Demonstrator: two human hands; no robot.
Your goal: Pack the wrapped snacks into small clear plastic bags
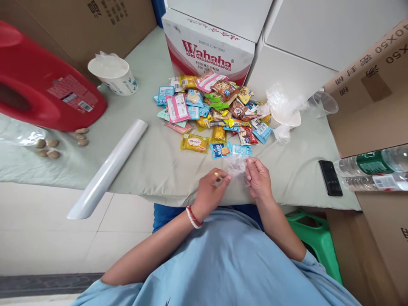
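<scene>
Between my two hands stretches a clear plastic bag (236, 165), thin and crumpled. My left hand (213, 187), with a ring and bracelets, pinches its left edge between the fingertips. On the other side my right hand (259, 176) is closed on the bag's right edge. Just beyond the bag lie small blue snack packets (220, 150), at the near side of a pile of wrapped snacks (216, 108). A yellow snack packet (195, 143) sits at the pile's front left.
A roll of plastic film (108, 170) overhangs the table's front edge. A red jug (47, 80), nuts or similar brown pieces (52, 143) and a paper cup (111, 74) stand left. Right are a bowl with plastic bags (293, 119), a black phone (330, 178) and bottles (372, 163).
</scene>
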